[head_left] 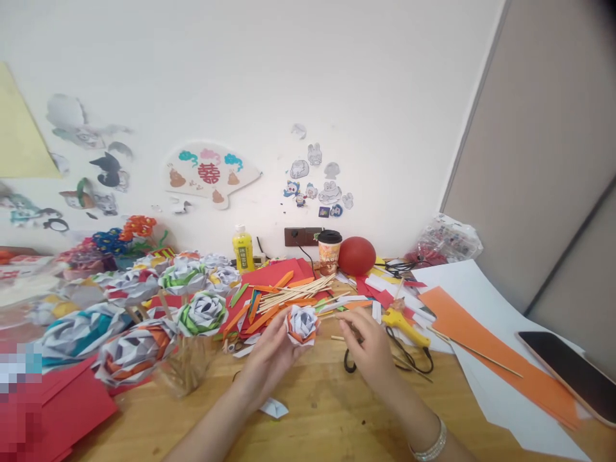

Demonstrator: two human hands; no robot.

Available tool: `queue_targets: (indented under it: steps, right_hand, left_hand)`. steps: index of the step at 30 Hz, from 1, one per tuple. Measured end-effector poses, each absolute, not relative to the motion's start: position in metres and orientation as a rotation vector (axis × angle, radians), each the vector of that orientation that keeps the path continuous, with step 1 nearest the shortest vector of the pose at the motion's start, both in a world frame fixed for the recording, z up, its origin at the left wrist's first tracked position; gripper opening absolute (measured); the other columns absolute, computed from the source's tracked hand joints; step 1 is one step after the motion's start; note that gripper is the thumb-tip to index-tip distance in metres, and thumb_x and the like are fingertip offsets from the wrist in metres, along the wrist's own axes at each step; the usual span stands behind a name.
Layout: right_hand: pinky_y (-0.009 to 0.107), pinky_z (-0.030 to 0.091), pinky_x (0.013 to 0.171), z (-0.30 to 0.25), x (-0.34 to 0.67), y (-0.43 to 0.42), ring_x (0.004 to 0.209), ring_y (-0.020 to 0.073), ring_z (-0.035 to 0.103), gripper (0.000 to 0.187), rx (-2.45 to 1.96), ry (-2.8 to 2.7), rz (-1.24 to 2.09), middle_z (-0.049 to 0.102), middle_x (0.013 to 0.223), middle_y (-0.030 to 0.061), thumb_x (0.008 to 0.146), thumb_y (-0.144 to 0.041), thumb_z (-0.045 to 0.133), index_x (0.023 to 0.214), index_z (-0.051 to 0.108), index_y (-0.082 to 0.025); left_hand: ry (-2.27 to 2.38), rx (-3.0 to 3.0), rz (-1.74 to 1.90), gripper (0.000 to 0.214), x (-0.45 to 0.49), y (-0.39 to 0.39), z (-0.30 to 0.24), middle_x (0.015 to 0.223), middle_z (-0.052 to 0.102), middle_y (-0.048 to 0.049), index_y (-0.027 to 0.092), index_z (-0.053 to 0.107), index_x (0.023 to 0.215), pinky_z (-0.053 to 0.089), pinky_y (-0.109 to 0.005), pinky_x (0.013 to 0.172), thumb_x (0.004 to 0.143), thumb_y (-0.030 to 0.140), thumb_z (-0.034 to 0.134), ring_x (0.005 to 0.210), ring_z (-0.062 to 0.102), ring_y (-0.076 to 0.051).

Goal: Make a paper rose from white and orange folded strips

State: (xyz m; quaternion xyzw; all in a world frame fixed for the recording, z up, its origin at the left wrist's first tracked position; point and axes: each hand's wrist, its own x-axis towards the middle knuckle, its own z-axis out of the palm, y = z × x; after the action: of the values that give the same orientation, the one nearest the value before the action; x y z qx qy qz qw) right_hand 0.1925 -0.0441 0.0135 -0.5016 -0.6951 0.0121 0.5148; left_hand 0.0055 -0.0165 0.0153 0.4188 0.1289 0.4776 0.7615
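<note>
My left hand (pixel 272 353) is closed around a folded paper flower (pixel 302 325), white with orange edges, its face turned up toward me. Just to the right, my right hand (pixel 363 337) has its fingers curled, with a thin wooden stick (pixel 328 315) running between its fingertips and the flower. Whether that stick joins the flower is hidden. Below the left wrist lies a small folded white paper piece (pixel 274 408). Behind both hands are a pile of wooden sticks (pixel 293 294) and orange folded strips (pixel 283 280) on red paper (pixel 260 274).
Finished paper flowers (pixel 202 313) crowd the left, some in a clear cup (pixel 185 369). A yellow glue gun (pixel 407 327) with its black cord lies right. Further back stand a yellow bottle (pixel 243 249), a lidded cup (pixel 330 253) and a red balloon (pixel 357 256). A phone (pixel 570 372) rests far right.
</note>
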Motion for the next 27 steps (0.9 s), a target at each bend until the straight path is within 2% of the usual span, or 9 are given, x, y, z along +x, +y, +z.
queue_targets:
  steps: [4,8,11,13,17,22,27]
  right_hand:
    - [0.025,0.045,0.067,0.012,0.187,-0.043,0.081,0.0161,0.056,0.019,-1.117,-1.756,0.244,0.06,0.086,0.0053,0.084,-0.021,0.044,0.093,0.06,-0.019]
    - [0.024,0.044,0.064,0.012,0.178,-0.046,0.073,0.014,0.054,0.018,-1.009,-1.919,0.332,0.058,0.08,0.0027,0.085,-0.022,0.046,0.096,0.06,-0.019]
    - [0.023,0.043,0.062,0.011,0.176,-0.047,0.071,0.0137,0.053,0.017,-0.993,-1.976,0.254,0.057,0.077,0.0019,0.085,-0.024,0.046,0.095,0.059,-0.02]
    - [0.023,0.042,0.061,0.01,0.176,-0.046,0.068,0.0143,0.052,0.019,-1.023,-1.98,0.152,0.056,0.074,0.0021,0.086,-0.024,0.044,0.097,0.058,-0.019]
    - [0.024,0.041,0.059,0.01,0.178,-0.047,0.068,0.0154,0.052,0.025,-1.063,-1.981,0.017,0.055,0.072,0.0033,0.087,-0.021,0.038,0.103,0.056,-0.018]
    - [0.024,0.039,0.059,0.007,0.179,-0.046,0.069,0.0159,0.052,0.026,-1.121,-2.001,-0.104,0.056,0.074,0.0042,0.087,-0.02,0.036,0.104,0.055,-0.017]
    - [0.024,0.035,0.054,-0.004,0.178,-0.039,0.061,0.0154,0.049,0.028,-1.21,-2.042,-0.317,0.054,0.065,0.0042,0.085,-0.017,0.035,0.07,0.058,-0.016]
  left_hand:
    - [0.314,1.021,1.12,0.043,0.007,-0.016,0.011,0.11,0.059,-0.0074,0.024,0.045,0.109,0.036,-0.039,0.093,0.071,0.033,0.063,0.109,0.05,-0.024]
    - [0.395,1.135,1.208,0.046,0.012,-0.014,0.004,0.107,0.059,-0.0054,0.026,0.045,0.105,0.041,-0.035,0.087,0.066,0.036,0.067,0.102,0.054,-0.022]
    - [0.426,1.276,1.281,0.056,0.014,-0.011,0.0,0.101,0.061,-0.0053,0.025,0.046,0.103,0.045,-0.031,0.079,0.057,0.037,0.074,0.096,0.057,-0.023]
    - [0.486,1.385,1.298,0.064,0.012,-0.01,-0.002,0.107,0.059,-0.0075,0.025,0.045,0.109,0.045,-0.033,0.082,0.054,0.035,0.076,0.1,0.055,-0.026]
    - [0.736,1.64,1.265,0.063,0.005,-0.008,-0.011,0.122,0.051,-0.0097,0.022,0.05,0.113,0.034,-0.038,0.096,0.056,0.028,0.074,0.115,0.043,-0.028]
    - [0.87,1.863,1.293,0.059,0.003,-0.012,-0.012,0.122,0.051,-0.0109,0.022,0.05,0.115,0.032,-0.042,0.097,0.06,0.026,0.071,0.114,0.043,-0.029]
    - [0.927,2.029,1.322,0.053,0.004,-0.02,-0.001,0.111,0.055,-0.0102,0.023,0.053,0.106,0.036,-0.042,0.092,0.057,0.027,0.073,0.106,0.048,-0.029]
